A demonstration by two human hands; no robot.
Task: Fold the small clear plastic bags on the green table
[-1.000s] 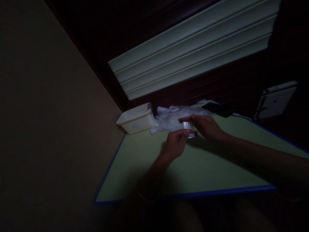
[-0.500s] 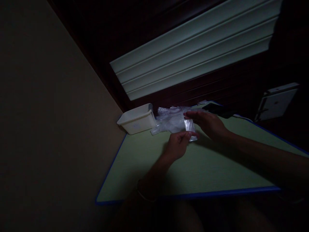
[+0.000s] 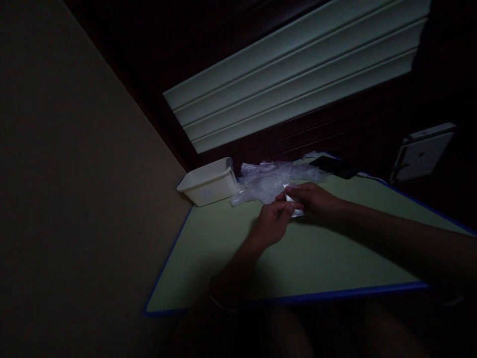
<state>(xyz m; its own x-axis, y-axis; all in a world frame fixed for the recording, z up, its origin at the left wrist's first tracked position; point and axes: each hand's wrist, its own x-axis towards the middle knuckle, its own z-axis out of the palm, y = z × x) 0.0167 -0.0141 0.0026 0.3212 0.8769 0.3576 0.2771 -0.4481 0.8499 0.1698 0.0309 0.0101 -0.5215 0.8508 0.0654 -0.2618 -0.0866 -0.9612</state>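
One green table [image 3: 298,258] carries a white bin [image 3: 208,186] at its far corner, with a heap of clear plastic [image 3: 264,181] just beside it. The left hand [image 3: 272,223] and right hand [image 3: 313,199] both pinch a small clear packet [image 3: 294,204] just above the tabletop; the opposed grips likely steady it.

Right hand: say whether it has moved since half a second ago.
Yes: measured against the white bin, the right hand came nearer, closing on the clear packet.

head view | worn high; faces forward-down, tilted | table [image 3: 298,258] near, mid-frame
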